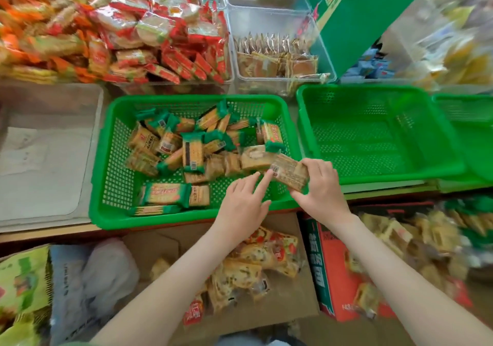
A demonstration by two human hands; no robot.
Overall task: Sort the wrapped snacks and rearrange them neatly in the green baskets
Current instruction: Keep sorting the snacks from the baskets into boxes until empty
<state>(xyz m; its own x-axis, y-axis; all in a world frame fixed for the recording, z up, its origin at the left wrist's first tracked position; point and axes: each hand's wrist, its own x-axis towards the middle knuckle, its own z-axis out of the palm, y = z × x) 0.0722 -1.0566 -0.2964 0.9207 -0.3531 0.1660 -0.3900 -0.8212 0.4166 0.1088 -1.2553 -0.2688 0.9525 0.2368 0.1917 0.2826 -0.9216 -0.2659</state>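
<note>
A green basket (106,185) in the middle holds a loose heap of green-wrapped snacks (192,148) and clear-wrapped tan ones. My right hand (320,188) grips a stack of clear-wrapped snacks (289,171) over the basket's near right corner. My left hand (244,199) reaches in beside it with straight fingers, its index fingertip touching the stack's left end. To the right stands a second green basket (373,137) with nothing in it, and the edge of a third green basket (469,132) shows at the far right.
Clear bins of red-wrapped snacks (165,41) and gold packets (274,57) stand behind the baskets. A green carton (357,17) leans at the back right. A white tray (45,156) lies left. Below the shelf sit a cardboard box of snacks (256,271) and a red carton (338,273).
</note>
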